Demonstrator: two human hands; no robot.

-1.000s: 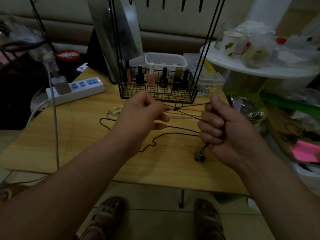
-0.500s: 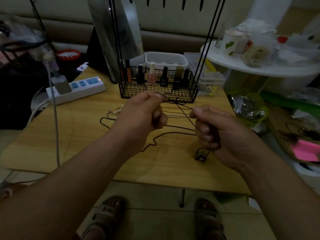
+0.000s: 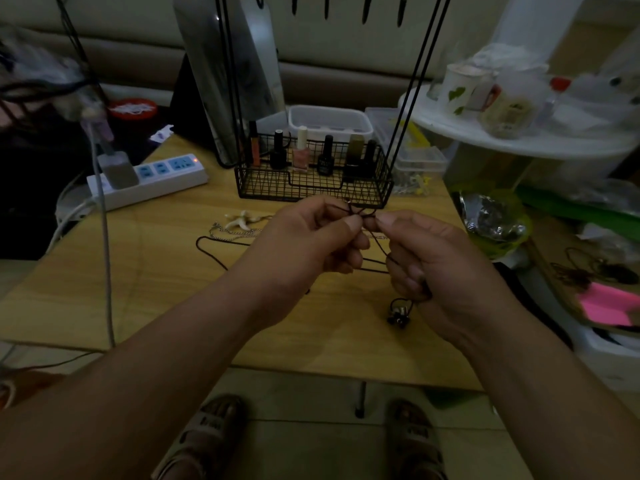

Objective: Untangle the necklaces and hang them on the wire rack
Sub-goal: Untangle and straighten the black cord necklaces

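Observation:
A black cord necklace runs between my hands, above the wooden table. My left hand and my right hand both pinch the cord at its knot, thumb tips almost touching, just in front of the wire rack. The cord's small dark pendant dangles below my right fist. More of the cord loops on the table to the left. A silver chain necklace with a pale starfish charm lies on the table behind my left hand. The rack's black uprights rise out of view.
Nail polish bottles stand in the rack's basket. A white power strip with a plugged cable lies at the left. Clear plastic boxes sit behind the rack. A cluttered white shelf and pink sticky notes are at the right.
My right hand has moved left and up until its thumb meets my left thumb at the knot. The pendant has risen slightly with it.

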